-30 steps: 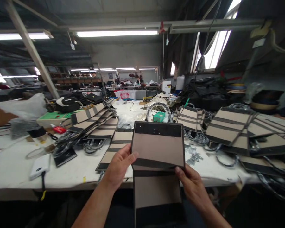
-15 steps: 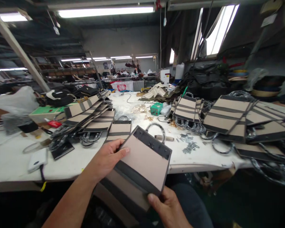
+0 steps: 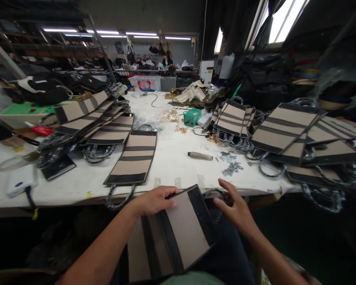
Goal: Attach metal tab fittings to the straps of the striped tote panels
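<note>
Beige and black, a banded handbag panel (image 3: 190,233) sits at six o'clock in my remote feed, tilted over the person's lap (image 3: 233,251), its top corner overlapping the near edge of the white worktable (image 3: 172,146). Reading the clock from that panel, I see the left hand (image 3: 152,202) at eleven, pinching its edge: the thumb lies on the beige face, and some of the other fingertips are hidden from me. At two o'clock the right hand (image 3: 239,213) is just beside the panel, thumb and forefinger spread wide. Near those fingertips a dark handle loop (image 3: 213,191) shows behind the panel; I cannot tell whether they touch it.

Also at eleven, a second banded panel (image 3: 138,166) lies flat on the tabletop, its plastic-wrapped handle (image 3: 114,207) hanging over the edge. Toward one o'clock I have a short beige rod (image 3: 201,156) with a darker end, then a scatter of grey metal plates (image 3: 231,168). A green box (image 3: 192,117) stands at twelve, near gold-coloured fittings (image 3: 181,129). More banded panels lie heaped at two, in the right-hand pile (image 3: 284,130), and past ten, in the left-hand pile (image 3: 106,122).
</note>
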